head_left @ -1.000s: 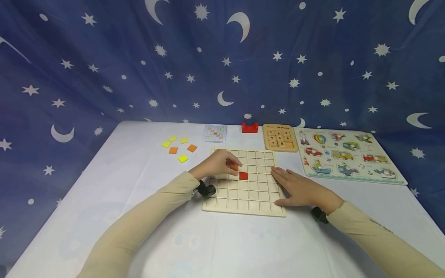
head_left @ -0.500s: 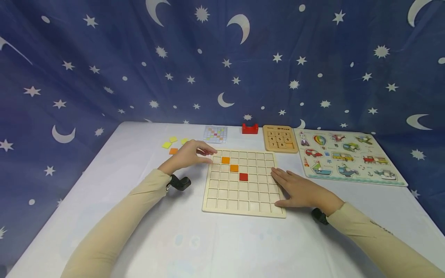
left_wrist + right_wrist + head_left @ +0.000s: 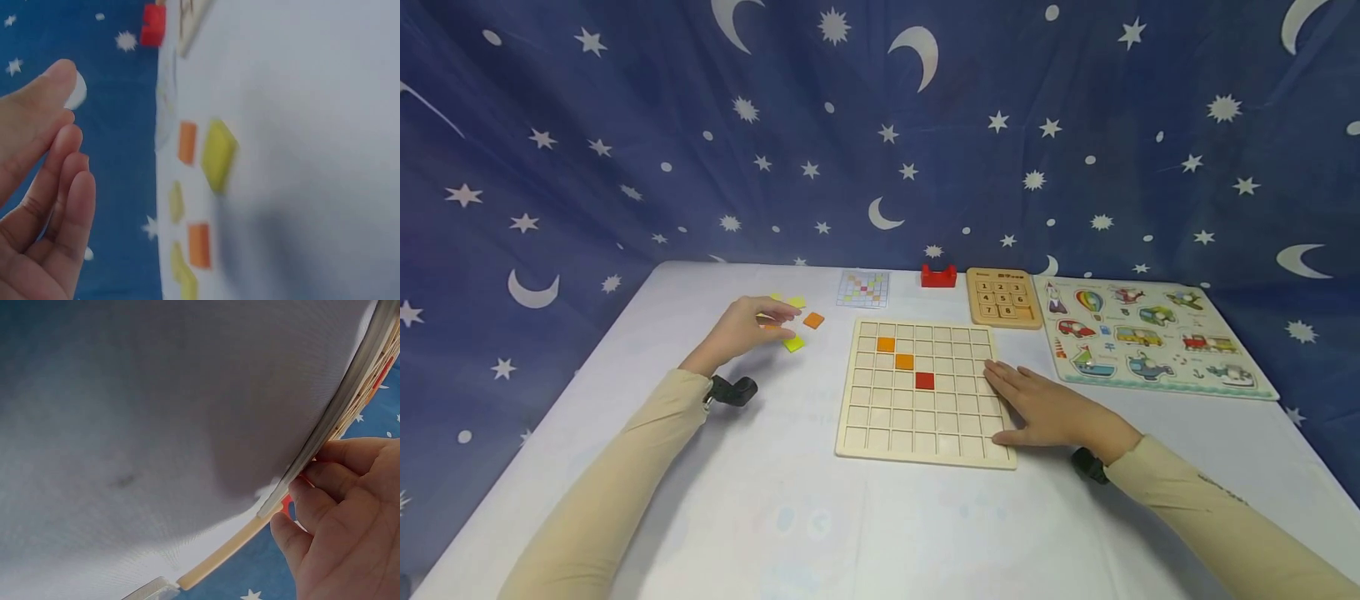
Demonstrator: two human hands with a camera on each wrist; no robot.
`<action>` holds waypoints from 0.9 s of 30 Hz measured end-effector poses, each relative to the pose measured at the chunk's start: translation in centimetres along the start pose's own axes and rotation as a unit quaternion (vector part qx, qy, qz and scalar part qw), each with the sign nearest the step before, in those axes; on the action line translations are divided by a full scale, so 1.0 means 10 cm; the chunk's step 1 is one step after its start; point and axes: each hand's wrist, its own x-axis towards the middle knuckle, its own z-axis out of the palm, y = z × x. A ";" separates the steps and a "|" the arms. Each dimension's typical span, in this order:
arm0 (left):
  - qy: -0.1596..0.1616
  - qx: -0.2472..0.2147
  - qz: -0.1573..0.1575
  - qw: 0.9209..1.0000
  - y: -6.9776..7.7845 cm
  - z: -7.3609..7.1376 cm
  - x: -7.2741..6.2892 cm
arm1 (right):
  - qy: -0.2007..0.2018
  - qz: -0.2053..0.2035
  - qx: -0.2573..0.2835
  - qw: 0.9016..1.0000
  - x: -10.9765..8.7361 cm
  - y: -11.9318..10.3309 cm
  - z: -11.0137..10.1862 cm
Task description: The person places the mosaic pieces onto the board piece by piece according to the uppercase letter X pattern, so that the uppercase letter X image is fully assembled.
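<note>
My left hand (image 3: 747,327) hovers over loose square tiles at the table's left, its fingers loosely bent and holding nothing. Around it lie an orange tile (image 3: 814,320) and a yellow tile (image 3: 793,343); others are partly hidden beneath the hand. In the left wrist view, yellow tiles (image 3: 219,155) and orange tiles (image 3: 199,245) stand apart from the fingertips. A wooden grid board (image 3: 891,419) carries two orange tiles (image 3: 905,362) and one red tile (image 3: 925,381) in a diagonal line. With fingers extended, my right hand (image 3: 1048,410) rests on the board's right edge.
Behind the board lie a printed pattern card (image 3: 863,288), a red holder (image 3: 938,276) and a wooden number puzzle (image 3: 1003,297). A vehicle picture puzzle (image 3: 1150,337) covers the back right. A blue starry curtain (image 3: 820,108) hangs behind the table.
My left hand placed an orange tile on the board beside the red one, let go, and moved left over the loose tiles. My right hand stayed at the board's edge.
</note>
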 end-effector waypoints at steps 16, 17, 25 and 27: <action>-0.019 0.052 -0.006 0.998 -0.34 0.09 0.01 | -0.003 0.007 0.006 1.000 0.01 -0.01 -0.01; -0.022 0.057 -0.003 0.998 -0.35 0.09 0.02 | -0.004 0.007 0.005 1.000 0.01 -0.01 -0.01; -0.046 0.079 -0.005 0.996 -0.32 0.14 0.06 | -0.005 0.007 0.005 1.000 0.01 0.00 0.00; -0.051 0.080 -0.009 0.995 -0.31 0.16 0.07 | -0.005 0.006 0.004 1.000 0.01 0.00 0.00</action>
